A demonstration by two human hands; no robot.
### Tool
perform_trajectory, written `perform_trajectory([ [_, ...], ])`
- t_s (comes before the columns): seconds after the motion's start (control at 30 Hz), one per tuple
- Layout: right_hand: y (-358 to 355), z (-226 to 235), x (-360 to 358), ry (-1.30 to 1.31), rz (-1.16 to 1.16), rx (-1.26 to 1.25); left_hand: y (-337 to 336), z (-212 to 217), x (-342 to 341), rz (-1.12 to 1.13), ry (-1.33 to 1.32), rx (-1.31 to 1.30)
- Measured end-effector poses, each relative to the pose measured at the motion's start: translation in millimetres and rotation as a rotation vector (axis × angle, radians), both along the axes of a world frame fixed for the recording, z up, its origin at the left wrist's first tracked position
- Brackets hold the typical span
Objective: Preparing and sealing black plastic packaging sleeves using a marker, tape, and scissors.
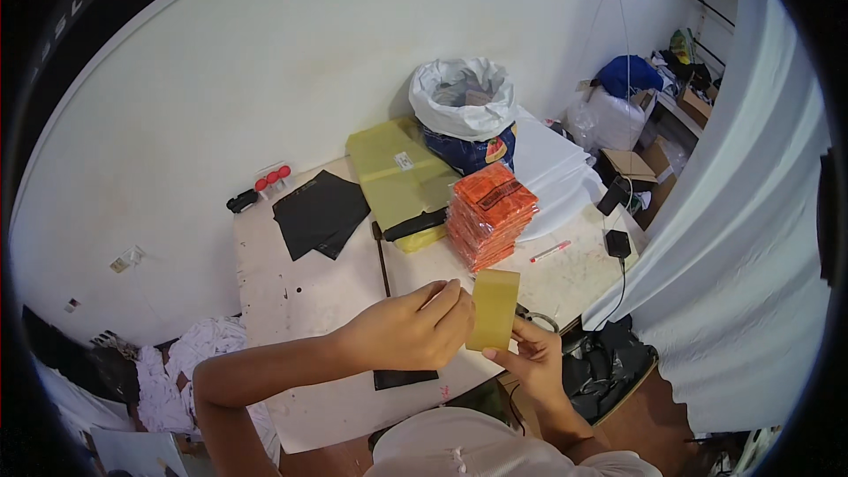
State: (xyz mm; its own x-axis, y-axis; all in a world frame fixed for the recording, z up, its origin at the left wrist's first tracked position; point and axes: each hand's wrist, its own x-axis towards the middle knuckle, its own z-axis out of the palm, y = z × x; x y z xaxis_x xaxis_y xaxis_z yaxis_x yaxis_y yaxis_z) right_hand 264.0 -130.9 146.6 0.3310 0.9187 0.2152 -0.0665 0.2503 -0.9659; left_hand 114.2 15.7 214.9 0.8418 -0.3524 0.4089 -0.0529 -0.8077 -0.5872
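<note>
My right hand [534, 356] grips a yellow-tan roll of packing tape [493, 314] from its lower right side, thumb at the bottom edge. The roll is held up over the table's front edge, its broad face toward me. At the roll's left edge is my left hand [422, 325], fingers curled and closed; its fingertips are partly hidden, so whatever they pinch does not show. Just beyond the roll stands a stack of orange plastic-wrapped packets [491, 216]. Under my left forearm a black flat piece [405, 379] lies on the table.
Black sheets [322, 214], a yellow plastic package [397, 163], a black-handled tool [415, 224] and a red-and-white pen [550, 252] lie on the white table [274, 327]. A sack [464, 110] stands at the back. Right are a black adapter [618, 244] and a white curtain [742, 212].
</note>
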Motion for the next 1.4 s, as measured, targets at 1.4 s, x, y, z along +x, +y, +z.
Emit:
perform_trajectory([
  [1.4,-12,2,-5,0.086,0.283,0.003,-8,-19,-13,-0.194,-0.186,-1.131],
])
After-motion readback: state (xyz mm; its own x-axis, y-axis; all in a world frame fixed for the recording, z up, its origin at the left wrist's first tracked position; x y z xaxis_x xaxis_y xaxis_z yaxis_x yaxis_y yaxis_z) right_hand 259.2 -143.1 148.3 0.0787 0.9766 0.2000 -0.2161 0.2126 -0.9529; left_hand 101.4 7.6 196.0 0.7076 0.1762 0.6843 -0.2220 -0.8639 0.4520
